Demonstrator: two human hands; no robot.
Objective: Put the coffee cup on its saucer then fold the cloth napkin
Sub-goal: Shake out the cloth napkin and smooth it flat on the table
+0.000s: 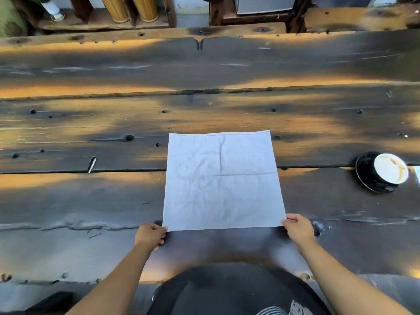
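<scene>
A white cloth napkin (222,180) lies spread flat as a square on the dark wooden table (91,201), with faint crease lines across it. My left hand (150,235) pinches its near left corner and my right hand (298,227) pinches its near right corner. Far to the right, a black coffee cup (389,169) with a white inside stained by coffee stands on its black saucer (363,171).
The table's near edge runs just in front of my body. Beyond the far edge are a wooden bench or shelf (102,21), bamboo tubes (129,7) and a grey box (263,4). A pale object (417,173) shows at the right frame edge.
</scene>
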